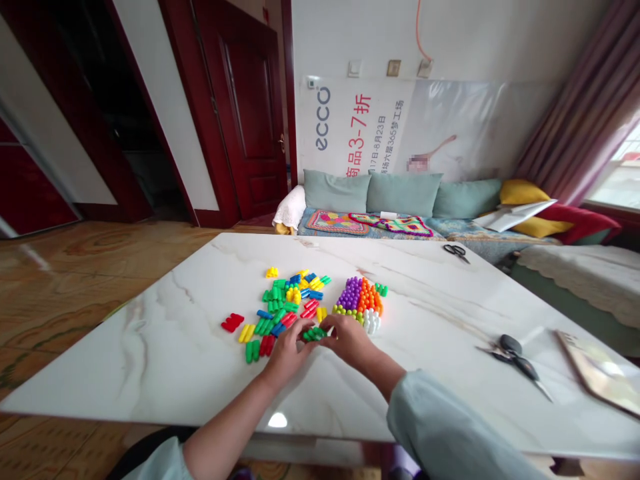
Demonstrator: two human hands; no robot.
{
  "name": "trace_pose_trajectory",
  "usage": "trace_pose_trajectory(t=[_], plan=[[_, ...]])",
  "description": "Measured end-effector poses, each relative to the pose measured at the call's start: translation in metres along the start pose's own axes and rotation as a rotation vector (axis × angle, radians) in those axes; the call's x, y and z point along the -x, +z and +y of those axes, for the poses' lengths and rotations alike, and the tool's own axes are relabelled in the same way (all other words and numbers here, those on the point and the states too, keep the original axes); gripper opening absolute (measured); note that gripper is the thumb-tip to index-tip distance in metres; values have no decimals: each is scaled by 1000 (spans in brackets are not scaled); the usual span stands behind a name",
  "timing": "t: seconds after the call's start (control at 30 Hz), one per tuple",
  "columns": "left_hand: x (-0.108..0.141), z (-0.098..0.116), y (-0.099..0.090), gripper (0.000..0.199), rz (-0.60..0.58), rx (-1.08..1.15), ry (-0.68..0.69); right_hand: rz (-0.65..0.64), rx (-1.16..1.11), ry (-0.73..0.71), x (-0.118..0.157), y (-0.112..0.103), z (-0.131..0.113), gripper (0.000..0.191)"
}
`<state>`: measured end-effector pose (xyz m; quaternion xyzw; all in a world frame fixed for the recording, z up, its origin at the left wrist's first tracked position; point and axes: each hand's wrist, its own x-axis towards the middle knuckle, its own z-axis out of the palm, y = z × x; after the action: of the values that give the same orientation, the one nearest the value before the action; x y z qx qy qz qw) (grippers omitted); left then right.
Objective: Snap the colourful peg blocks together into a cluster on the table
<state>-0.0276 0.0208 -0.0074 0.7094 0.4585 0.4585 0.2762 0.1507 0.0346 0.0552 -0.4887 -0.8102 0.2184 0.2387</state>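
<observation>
Between my two hands are green toy building blocks point(314, 335), held just above the near middle of the table. My left hand point(290, 348) pinches their left side, and my right hand point(349, 339) grips the right side. The fingers partly cover them, so I cannot tell how many pieces are joined. Left of and beyond my hands lie loose toy blocks point(275, 300) in green, red, yellow and blue. Just past my right hand sits a joined group of purple point(351, 293), orange point(370, 297), yellow-green and white blocks point(372, 321), with a green block point(381, 289) at its far right.
On the marble-patterned table point(175, 347), black-handled scissors point(517, 360) lie at the right with a black key fob point(510, 344). A phone point(597, 367) is near the right edge. More scissors point(456, 252) lie at the far edge. Beyond stands a sofa with cushions point(405, 193).
</observation>
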Motion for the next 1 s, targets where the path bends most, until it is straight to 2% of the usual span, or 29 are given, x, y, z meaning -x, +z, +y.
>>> trace_pose_trajectory(t=[0.1, 0.17, 0.23, 0.3, 0.37, 0.43, 0.5, 0.53, 0.6, 0.67, 0.73, 1.0], plan=[[1, 0, 1, 34, 1, 38, 13, 13, 74, -60, 5, 9, -5, 12], [1, -1, 2, 40, 6, 50, 19, 40, 97, -111, 5, 8, -8, 10], [1, -2, 3, 49, 6, 63, 12, 113, 81, -160, 2, -3, -7, 11], [1, -5, 3, 54, -8, 64, -3, 270, 32, -176, -5, -22, 1, 14], [0, -8, 4, 56, -26, 44, -12, 499, -14, -125, -11, -46, 23, 17], [-2, -10, 5, 58, -33, 8, -3, 718, -21, -6, -15, -68, 55, 19], [-3, -10, 5, 60, -44, -31, 16, 833, 52, 180, -13, -81, 91, 21], [-4, -9, 5, 60, -51, -49, 26, 826, 105, 272, -10, -84, 109, 22], [-5, -9, 6, 61, -60, -75, 44, 721, 209, 428, -5, -82, 137, 21], [-5, -9, 6, 60, -59, -87, 56, 606, 274, 491, -3, -75, 154, 20], [-5, -9, 5, 58, -58, -96, 61, 551, 295, 500, -4, -69, 162, 19], [-5, -10, 5, 58, -74, -133, 52, 536, 243, 479, -20, -59, 164, 24]])
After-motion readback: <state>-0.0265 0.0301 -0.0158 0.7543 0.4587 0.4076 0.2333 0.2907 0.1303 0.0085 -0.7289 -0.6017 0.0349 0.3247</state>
